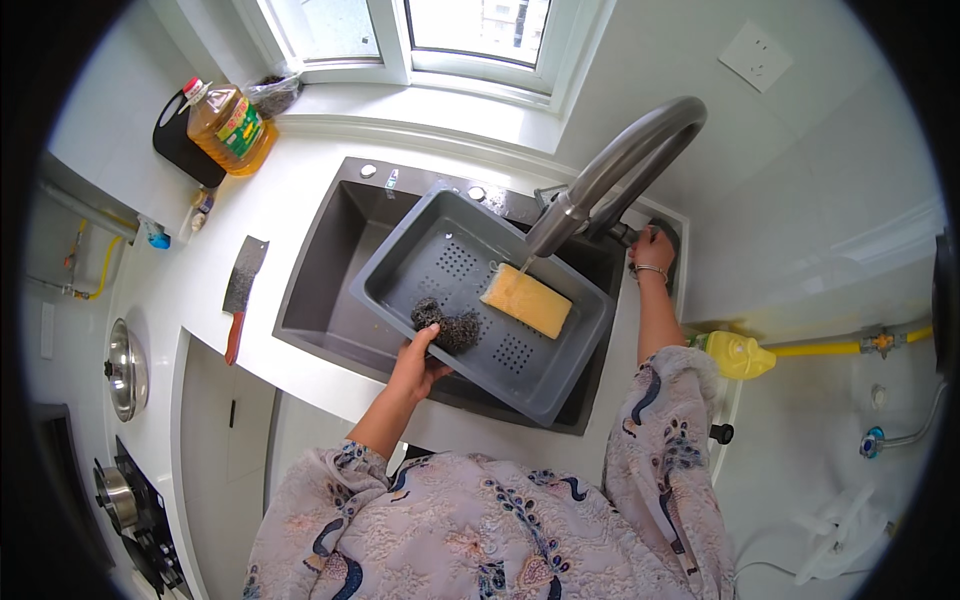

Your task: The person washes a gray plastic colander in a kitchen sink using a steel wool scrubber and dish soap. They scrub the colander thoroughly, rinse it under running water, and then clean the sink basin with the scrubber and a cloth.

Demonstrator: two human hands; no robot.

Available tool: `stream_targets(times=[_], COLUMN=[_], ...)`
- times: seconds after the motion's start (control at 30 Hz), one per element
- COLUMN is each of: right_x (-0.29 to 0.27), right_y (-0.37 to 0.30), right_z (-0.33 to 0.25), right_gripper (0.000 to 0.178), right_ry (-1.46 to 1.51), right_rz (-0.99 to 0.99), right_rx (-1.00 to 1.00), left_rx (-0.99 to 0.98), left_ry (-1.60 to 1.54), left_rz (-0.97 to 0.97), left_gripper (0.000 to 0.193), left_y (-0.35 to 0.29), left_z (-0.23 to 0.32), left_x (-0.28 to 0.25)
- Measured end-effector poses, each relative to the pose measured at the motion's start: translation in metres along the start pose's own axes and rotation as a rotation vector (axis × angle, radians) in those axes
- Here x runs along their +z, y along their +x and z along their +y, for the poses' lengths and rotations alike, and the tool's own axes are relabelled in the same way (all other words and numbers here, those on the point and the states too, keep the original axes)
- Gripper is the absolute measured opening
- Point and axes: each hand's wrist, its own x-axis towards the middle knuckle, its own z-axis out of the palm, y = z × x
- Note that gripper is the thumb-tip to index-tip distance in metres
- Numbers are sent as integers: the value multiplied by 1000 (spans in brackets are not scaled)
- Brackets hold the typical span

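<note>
A grey drain basket (400, 262) with small holes in its floor sits tilted across the dark sink (315, 290). My left hand (412, 368) grips its near-left rim, the thumb inside against a dark wire scourer (455, 332). To the right of the scourer lies a yellow sponge (530, 302). The curved metal tap (570, 212) reaches over the basket, and a thin trickle of water seems to fall by the sponge. My right hand (652, 252), with a bracelet at the wrist, is closed at the tap's handle (622, 235), to the right of the spout.
A cleaver (240, 290) with a reddish handle lies on the white counter left of the sink. Behind it stand an oil bottle (230, 130) and a black board (180, 140). A yellow jug (738, 354) is beyond my right forearm. A pot lid (124, 370) leans at far left.
</note>
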Motion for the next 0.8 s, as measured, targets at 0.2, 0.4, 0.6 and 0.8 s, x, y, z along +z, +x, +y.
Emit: stream_targets(times=[0.2,0.4,0.6,0.8], right_x=[10,5,1,7], right_y=[-22,-18,-43,-155], right_z=[10,8,10,-64], right_gripper=[24,23,26,22], right_ry=[-22,88,70,-117], right_rz=[136,67,298,-582], right_rx=[-152,-61,-111,-713], left_rx=[-1,19,72,56], left_ry=[8,12,-9,21], left_rz=[45,52,78,66], left_gripper=[54,47,42,57], left_y=[-4,1,4,12], left_z=[-1,1,1,6], left_x=[-1,3,0,2])
